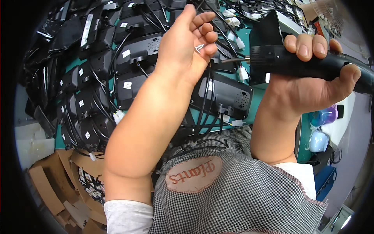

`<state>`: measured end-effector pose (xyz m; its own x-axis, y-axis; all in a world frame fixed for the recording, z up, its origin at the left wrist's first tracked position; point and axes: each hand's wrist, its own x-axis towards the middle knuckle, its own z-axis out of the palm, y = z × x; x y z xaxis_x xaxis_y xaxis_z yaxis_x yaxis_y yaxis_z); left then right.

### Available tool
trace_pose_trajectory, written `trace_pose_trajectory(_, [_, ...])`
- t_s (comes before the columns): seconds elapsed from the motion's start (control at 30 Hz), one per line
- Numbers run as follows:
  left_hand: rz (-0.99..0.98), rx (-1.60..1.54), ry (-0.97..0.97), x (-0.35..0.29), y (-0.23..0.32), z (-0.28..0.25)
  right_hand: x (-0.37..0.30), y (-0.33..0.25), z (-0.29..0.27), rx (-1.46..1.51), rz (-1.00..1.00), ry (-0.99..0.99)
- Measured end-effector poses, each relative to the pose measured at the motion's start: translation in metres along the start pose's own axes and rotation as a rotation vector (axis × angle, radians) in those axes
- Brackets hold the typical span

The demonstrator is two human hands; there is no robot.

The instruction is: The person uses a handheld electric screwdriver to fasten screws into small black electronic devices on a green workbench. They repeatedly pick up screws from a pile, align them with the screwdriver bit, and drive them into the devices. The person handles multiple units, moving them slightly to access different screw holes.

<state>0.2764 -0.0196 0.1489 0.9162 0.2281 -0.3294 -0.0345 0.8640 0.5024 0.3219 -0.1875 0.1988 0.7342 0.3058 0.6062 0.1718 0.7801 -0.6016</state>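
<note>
My left hand (pixel 181 46) is turned palm up over the bench, its fingers curled around a few small silver screws (pixel 199 48). In my right hand (pixel 300 91) is a black electric screwdriver (pixel 276 60), gripped around its body. The thin metal bit (pixel 235 60) points left toward my left fingers and stays apart from them. Below the bit lies a black plastic housing (pixel 222 95) with a pattern of small holes and black cables across it. Another black housing (pixel 146 48) with a white label is partly hidden behind my left forearm.
Rows of similar black housings (pixel 83 103) with cables and white connectors (pixel 242 73) cover the green bench (pixel 259 113). A black metal box (pixel 267 31) stands at the back right. Cups (pixel 318 141) sit at the right; an open cardboard box (pixel 58 183) is at the lower left.
</note>
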Motion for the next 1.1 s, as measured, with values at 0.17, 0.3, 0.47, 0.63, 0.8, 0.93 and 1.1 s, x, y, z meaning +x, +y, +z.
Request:
trace_pose_trajectory(0.17, [0.072, -0.089, -0.059, -0.021, 0.001, -0.003, 0.002, 0.014, 0.012, 0.071, -0.002, -0.021])
trace_pose_trajectory(0.3, [0.025, -0.034, -0.129, -0.029, 0.000, -0.001, 0.002, 0.024, 0.012, 0.095, -0.006, -0.046])
trace_pose_trajectory(0.47, [-0.020, -0.012, -0.194, -0.028, -0.001, -0.009, 0.003, 0.030, 0.012, 0.033, -0.032, -0.024])
trace_pose_trajectory(0.63, [-0.104, 0.168, -0.193, -0.036, -0.004, -0.012, 0.009, 0.021, 0.009, 0.068, -0.030, 0.037])
trace_pose_trajectory(0.8, [-0.130, 0.311, -0.231, -0.040, 0.002, -0.026, 0.013, 0.017, 0.010, 0.029, -0.037, 0.075])
trace_pose_trajectory(0.93, [-0.108, 0.311, -0.222, -0.040, 0.001, -0.027, 0.014, 0.016, 0.010, 0.024, -0.046, 0.111])
trace_pose_trajectory(1.1, [-0.039, 0.422, -0.165, -0.041, -0.003, -0.023, 0.017, 0.013, 0.005, 0.053, -0.029, 0.066])
